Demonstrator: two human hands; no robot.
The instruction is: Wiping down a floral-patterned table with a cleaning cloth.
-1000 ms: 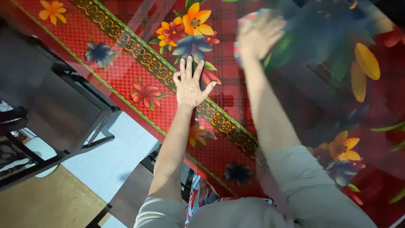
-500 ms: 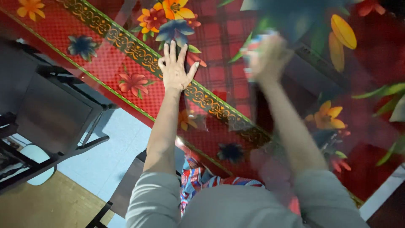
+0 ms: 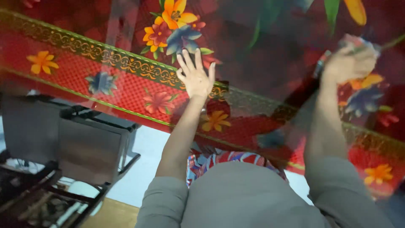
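Note:
My left hand [image 3: 196, 76] lies flat on the table [image 3: 126, 90], fingers spread, palm down on the glossy red flowered cover near its patterned border. My right hand [image 3: 348, 61] is further right on the same surface, blurred by motion, closed on a bunched cloth [image 3: 363, 44] with pale and coloured patches. The cloth is pressed against the tabletop under my fingers. Both forearms reach out from grey sleeves.
A dark chair [image 3: 90, 147] stands at the left beside the table edge, with another dark frame [image 3: 29, 198] below it. Pale blue floor [image 3: 147, 152] and a wooden patch [image 3: 109, 213] show under the table edge. Colourful patterned clothing [image 3: 206, 162] shows at my waist.
My right hand has swept the cloth to the right and nearer the table edge. My left hand stays flat on the table, and the view has swung round.

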